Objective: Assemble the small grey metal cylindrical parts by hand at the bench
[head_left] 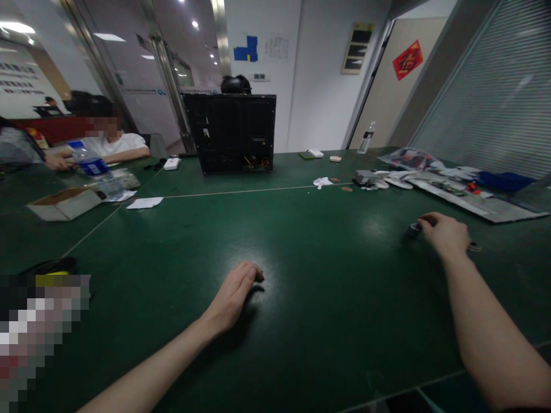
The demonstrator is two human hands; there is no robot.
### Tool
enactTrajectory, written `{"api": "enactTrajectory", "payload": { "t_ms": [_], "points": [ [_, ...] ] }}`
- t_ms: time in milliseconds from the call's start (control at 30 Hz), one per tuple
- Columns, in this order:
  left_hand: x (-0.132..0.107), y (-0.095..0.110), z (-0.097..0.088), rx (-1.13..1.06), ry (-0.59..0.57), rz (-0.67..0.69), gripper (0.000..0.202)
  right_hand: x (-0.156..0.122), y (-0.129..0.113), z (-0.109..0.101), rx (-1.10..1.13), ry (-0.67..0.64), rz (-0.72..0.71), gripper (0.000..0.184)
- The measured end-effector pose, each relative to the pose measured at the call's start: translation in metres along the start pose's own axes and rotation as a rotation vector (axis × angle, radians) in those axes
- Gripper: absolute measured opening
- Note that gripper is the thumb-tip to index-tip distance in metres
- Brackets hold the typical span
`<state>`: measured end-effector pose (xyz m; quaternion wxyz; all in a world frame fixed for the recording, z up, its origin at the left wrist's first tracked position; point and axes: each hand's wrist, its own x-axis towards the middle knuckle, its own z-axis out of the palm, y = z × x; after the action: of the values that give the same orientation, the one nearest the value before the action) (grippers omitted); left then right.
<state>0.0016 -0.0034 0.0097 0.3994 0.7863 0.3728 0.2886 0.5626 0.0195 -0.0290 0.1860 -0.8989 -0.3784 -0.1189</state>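
My left hand (235, 295) rests on the green table mat (344, 321), its fingers curled down, with nothing visible in them. Farther right, my right hand (443, 234) reaches across the mat. Its fingertips lie against a small dark cylinder (413, 230), and I cannot tell whether they grip it. A small dark ring (474, 246) lies just beyond the outer edge of that hand.
A black computer case (230, 133) stands at the far edge. Papers, white gloves and a circuit board (447, 189) lie at the right. At the left are a water bottle (94, 171), a cardboard box (64, 205), and a seated person in white (112, 144).
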Motion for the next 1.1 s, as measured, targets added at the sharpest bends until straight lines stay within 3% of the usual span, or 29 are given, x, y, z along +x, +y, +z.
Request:
{"api": "enactTrajectory", "payload": {
  "t_ms": [833,1100],
  "points": [
    [-0.0003,0.0020,-0.0020,0.003,-0.006,-0.010,0.044,0.0026,0.0025,-0.0018,0.049,-0.111,-0.042,0.022],
    [0.0000,0.0014,-0.0015,0.014,-0.009,0.007,0.042,0.0010,0.0002,-0.0010,0.051,-0.043,-0.086,0.028]
  ]
}}
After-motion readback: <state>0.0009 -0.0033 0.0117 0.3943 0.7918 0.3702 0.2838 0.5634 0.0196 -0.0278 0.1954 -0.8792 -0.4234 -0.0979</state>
